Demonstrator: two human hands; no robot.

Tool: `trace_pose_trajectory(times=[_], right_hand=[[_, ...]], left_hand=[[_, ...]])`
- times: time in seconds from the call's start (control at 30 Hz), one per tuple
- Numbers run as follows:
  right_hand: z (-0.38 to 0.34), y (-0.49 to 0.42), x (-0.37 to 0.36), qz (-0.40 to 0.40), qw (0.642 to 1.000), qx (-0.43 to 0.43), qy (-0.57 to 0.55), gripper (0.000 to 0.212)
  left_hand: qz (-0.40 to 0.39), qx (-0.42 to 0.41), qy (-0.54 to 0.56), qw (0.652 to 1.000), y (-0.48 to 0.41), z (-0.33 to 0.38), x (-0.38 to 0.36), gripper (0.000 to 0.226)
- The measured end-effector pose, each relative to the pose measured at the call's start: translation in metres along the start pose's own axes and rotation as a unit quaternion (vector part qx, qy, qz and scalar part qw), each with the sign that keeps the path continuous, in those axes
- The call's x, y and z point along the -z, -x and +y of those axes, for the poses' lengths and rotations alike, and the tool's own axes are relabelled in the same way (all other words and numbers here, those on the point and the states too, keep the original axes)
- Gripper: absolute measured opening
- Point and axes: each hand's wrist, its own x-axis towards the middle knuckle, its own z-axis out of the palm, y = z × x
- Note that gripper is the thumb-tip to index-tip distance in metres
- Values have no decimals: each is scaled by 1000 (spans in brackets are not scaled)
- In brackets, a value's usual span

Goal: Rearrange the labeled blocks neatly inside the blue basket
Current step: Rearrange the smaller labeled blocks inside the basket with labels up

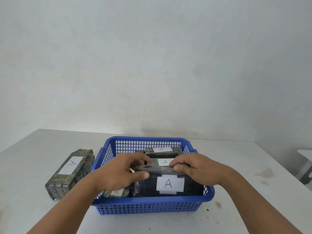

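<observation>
I see the left hand (pixel 121 171) and right hand (pixel 194 169) both gripping the front block (pixel 168 184), labelled "A", by its top edge inside the blue basket (pixel 152 200). A loose block (pixel 70 173), also "A", lies on the table (pixel 236 217) to the basket's left.

One blue basket (pixel 152 202) is recorded. Five labelled blocks are counted: far block (pixel 160 149), middle block (pixel 165 162), front block (pixel 169 183) and near-left block (pixel 116 193) inside it, outer block (pixel 70 171) on the tabletop (pixel 236 166).
</observation>
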Motion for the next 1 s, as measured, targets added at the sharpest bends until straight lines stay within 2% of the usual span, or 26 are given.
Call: trace_pose_trajectory(times=[0.1, 0.23, 0.3, 0.43, 0.53, 0.6, 0.67, 0.77, 0.87, 1.0], right_hand=[[0, 1, 5, 33, 999, 3, -1, 24], [-2, -1, 5, 95, 995, 28, -29, 22], [-1, 1, 6, 119, 991, 52, -22, 33], [-7, 4, 8, 89, 988, 64, 110, 73], [-11, 4, 3, 52, 981, 59, 176, 83], [-14, 4, 0, 27, 982, 49, 183, 85], [-16, 5, 1, 11, 984, 40, 173, 81], [-14, 6, 7, -28, 989, 24, 143, 63], [-10, 5, 8, -78, 987, -5, 137, 54], [-6, -1, 5, -113, 984, -20, 139, 48]], left_hand=[[54, 3, 36, 998, -3, 3, 0, 25], [100, 8, 22, 995, -5, 3, -2, 21], [116, 18, 22, 993, -5, 2, -2, 19], [133, 34, 3, 990, -7, -1, -1, 18], [122, 54, 3, 991, -7, 1, -2, 19], [114, 70, 8, 991, -6, 0, -2, 24], [99, 96, 16, 990, -6, 0, -1, 29], [83, 139, 25, 987, -5, -2, -2, 27], [67, 149, -32, 986, -2, -9, -3, 24], [0, 159, -30, 987, 3, -12, -5, 19]])
